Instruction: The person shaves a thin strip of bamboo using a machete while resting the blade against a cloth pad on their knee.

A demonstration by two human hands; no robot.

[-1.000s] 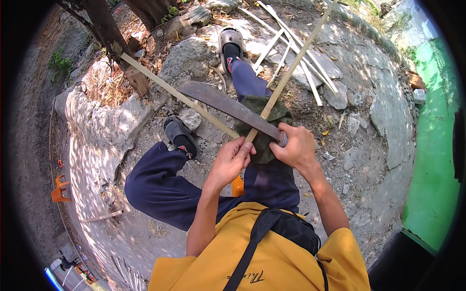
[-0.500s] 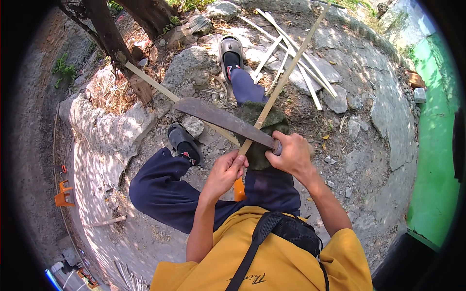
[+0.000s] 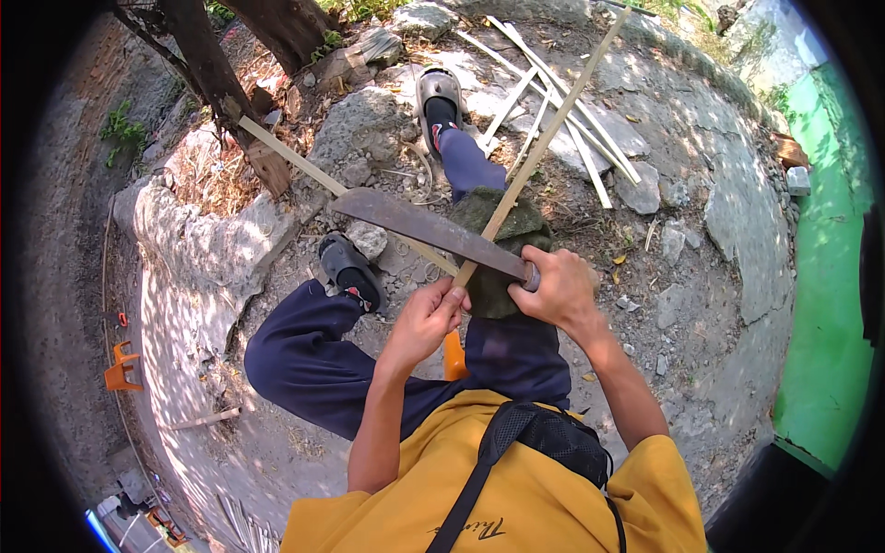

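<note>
My right hand [image 3: 560,288] is closed around the handle of a machete [image 3: 429,230], whose dark, worn blade points left and slightly away from me. Under the blade lies a long pale bamboo strip [image 3: 544,146], slanting up to the far right. Its near end is pinched in my left hand [image 3: 429,323], just below the blade. A dark green cloth [image 3: 502,300] covers my right knee beneath the strip. A second pale strip [image 3: 295,161] reaches from beside the tree to near my left hand, passing under the blade; whether I hold it too is unclear.
Several pale strips [image 3: 590,124] lie crossed on the ground ahead to the right. Tree trunks [image 3: 207,69] and rocks [image 3: 355,129] stand ahead left. A green wall [image 3: 820,276] runs along the right. An orange plastic object [image 3: 122,367] is far left.
The machete and my right hand have shifted very slightly to the right and nearer me. The strip in my left hand is nearly unmoved.
</note>
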